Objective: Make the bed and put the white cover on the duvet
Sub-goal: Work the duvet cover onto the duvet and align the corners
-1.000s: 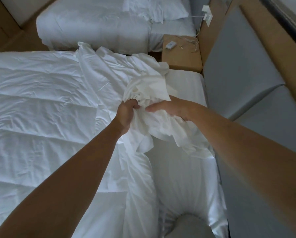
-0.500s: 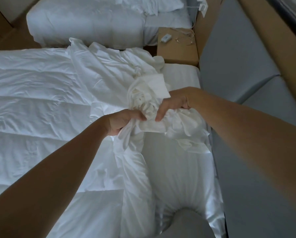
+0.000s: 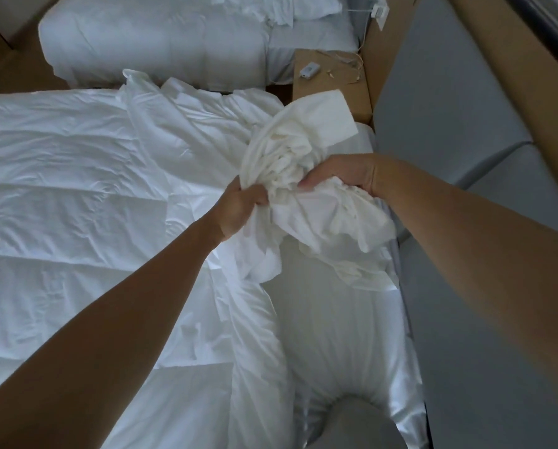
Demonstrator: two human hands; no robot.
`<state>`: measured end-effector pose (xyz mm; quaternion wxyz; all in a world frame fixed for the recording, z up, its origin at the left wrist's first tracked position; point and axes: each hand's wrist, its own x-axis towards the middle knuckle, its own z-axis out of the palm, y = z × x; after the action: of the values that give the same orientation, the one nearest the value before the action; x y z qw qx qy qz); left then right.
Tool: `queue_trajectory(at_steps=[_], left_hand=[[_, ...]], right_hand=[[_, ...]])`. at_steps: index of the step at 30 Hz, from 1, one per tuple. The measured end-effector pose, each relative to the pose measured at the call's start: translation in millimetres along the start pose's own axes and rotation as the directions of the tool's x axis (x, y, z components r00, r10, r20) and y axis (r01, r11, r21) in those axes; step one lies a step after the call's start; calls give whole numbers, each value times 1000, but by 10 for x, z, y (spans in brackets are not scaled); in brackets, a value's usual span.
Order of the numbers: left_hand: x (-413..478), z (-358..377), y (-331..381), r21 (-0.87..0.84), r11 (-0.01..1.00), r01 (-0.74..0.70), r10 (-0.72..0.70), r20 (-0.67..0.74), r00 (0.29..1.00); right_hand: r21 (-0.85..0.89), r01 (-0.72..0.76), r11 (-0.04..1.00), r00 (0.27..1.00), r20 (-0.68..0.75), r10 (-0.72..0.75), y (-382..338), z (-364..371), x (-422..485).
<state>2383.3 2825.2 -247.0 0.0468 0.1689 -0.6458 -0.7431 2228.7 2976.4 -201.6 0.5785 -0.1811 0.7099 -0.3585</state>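
Clenching the bunched white cover, left grip and right grip hold it above the duvet.

Second bed beyond; wooden nightstand holds small white device; grey headboard right.

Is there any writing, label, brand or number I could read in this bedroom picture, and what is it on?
None: no text can be read anywhere.
The white cover and the duvet show no print or tag.
The small white device on the bedside table is too small to show any marking.
The white plug on the wall is also too small.
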Motion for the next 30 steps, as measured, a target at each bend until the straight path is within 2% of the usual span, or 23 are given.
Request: queue_trajectory(at_steps=[1,3,4,6,8,11,13,15,17,19,22,24,25,27,30], left_hand=[[6,16,5,-73,997,-31,26,-60,998],[41,46,-33,-114,992,-49,41,-74,996],[69,44,-70,-99,994,-50,44,-64,997],[121,24,-112,-57,998,-36,34,-40,999],[159,-17,-119,-51,999,15,-15,-7,1000],[194,-125,-118,5,988,154,-153,164,975],[174,-180,-149,88,955,284,-297,320,900],[146,-148,-196,199,906,374,-423,427,799],[137,-36,-210,317,865,388,-499,477,723],[155,75,-199,402,837,371,-539,487,688],[184,121,-181,365,876,316,-470,495,730],[203,55,-166,245,934,260,-348,461,817],[223,-6,-163,168,958,233,-282,398,873],[266,-122,-142,36,983,179,-182,250,951],[287,-160,-105,-30,996,89,-84,138,987]], right_hand=[[-112,-38,993,999,8,39,-25,25,-44],[-322,-162,933,980,57,190,-75,104,-114],[-388,-232,892,958,70,279,-92,146,-129],[-439,-277,854,937,74,342,-72,197,-135],[-378,-245,893,951,85,297,23,178,-88],[-225,-180,958,971,112,209,219,88,9],[-150,-178,973,979,78,191,306,-4,104],[-64,-115,991,993,17,116,335,-45,192],[-16,-37,999,999,-14,37,328,-30,268],[24,22,999,999,-43,-21,302,8,321],[87,70,994,995,-77,-63,261,-38,365],[142,62,988,997,-58,-55,232,-103,339],[146,47,988,998,-51,-40,227,-136,323],[92,-3,996,1000,-3,3,198,-129,242],[-146,-73,987,991,103,88,103,-18,124]])
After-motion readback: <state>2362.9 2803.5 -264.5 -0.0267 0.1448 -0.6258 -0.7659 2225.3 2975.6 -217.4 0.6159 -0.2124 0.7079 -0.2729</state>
